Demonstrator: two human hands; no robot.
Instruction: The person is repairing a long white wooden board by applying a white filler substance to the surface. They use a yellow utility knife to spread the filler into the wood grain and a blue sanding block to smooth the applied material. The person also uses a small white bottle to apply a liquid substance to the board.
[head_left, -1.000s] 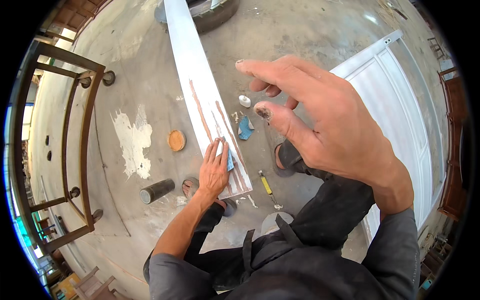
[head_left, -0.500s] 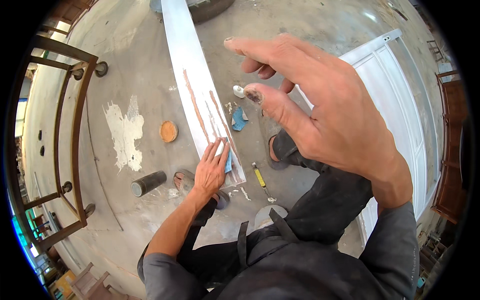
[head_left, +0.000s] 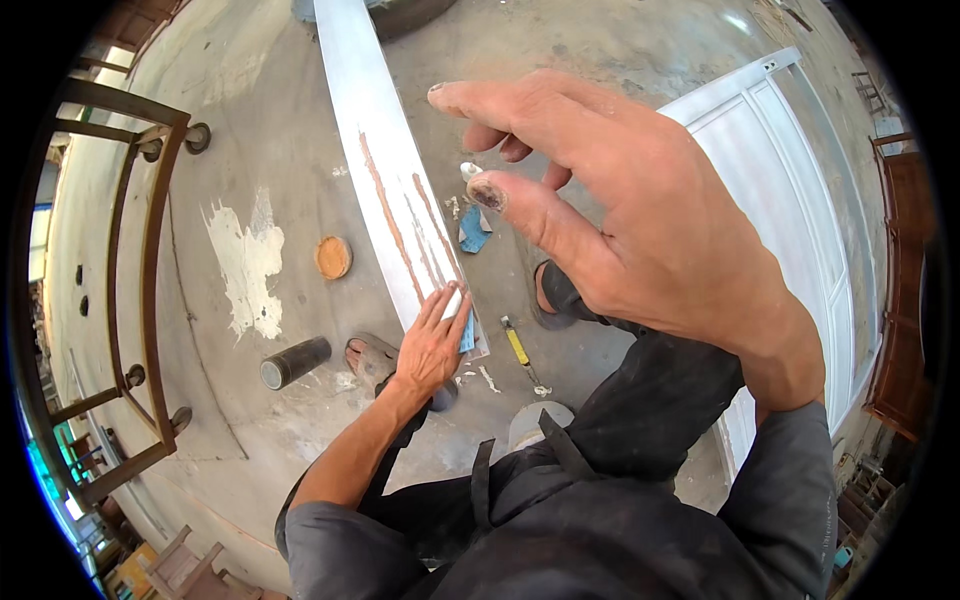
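A long white board (head_left: 365, 85) with reddish-brown streaks of filler runs away from me, its near end close to my feet. My left hand (head_left: 428, 350) presses a folded blue piece of sandpaper (head_left: 467, 332) onto that near end, fingers laid over it. Something white shows between the fingers; whether it is a block or bare board I cannot tell. Close to the camera, my right hand (head_left: 620, 200) is raised with nothing in it, thumb and fingers apart and a dark mark on the thumb.
Around the board lie a torn blue sandpaper piece (head_left: 474, 229), a yellow-handled tool (head_left: 516, 342), a round tub of orange paste (head_left: 332, 257) and a dark cylinder (head_left: 296, 363). A wheeled frame (head_left: 152, 260) stands left; a white panelled door (head_left: 770, 150) lies right.
My left hand has slid slightly toward the board's near end with the sandpaper. My right hand stays raised, shifted slightly left in view.
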